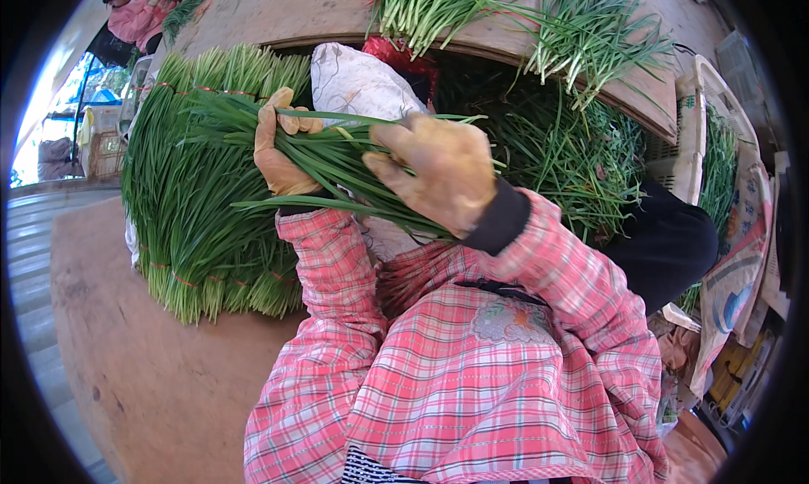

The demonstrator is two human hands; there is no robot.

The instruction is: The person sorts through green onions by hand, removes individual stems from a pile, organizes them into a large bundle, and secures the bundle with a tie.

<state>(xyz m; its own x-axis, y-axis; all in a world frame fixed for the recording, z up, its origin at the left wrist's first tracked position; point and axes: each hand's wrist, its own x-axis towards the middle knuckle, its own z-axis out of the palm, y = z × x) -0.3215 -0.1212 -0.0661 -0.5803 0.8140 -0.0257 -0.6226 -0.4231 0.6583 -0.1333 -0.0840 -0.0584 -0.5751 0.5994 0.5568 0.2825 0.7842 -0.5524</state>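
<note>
My left hand (282, 151), in a tan glove, is closed round a loose bunch of garlic chives (345, 159). The long green blades lie sideways in front of me. Over the right part of this bunch is my right hand (447, 168), also gloved and slightly blurred. Its thumb and fingers are apart, with green blades showing between and below them. Beside my left hand stands a large stack of tied chive bundles (198, 189), bound with thin red ties near both ends. A white sack (358, 83) sits just beyond my hands.
More chive bunches (447, 12) lie on a wooden board (295, 12) at the far side. Loose chives (573, 164) are heaped to my right, near a pale plastic crate (704, 121). Another wooden board (168, 366) is at near left. A person (143, 12) in pink is at far left.
</note>
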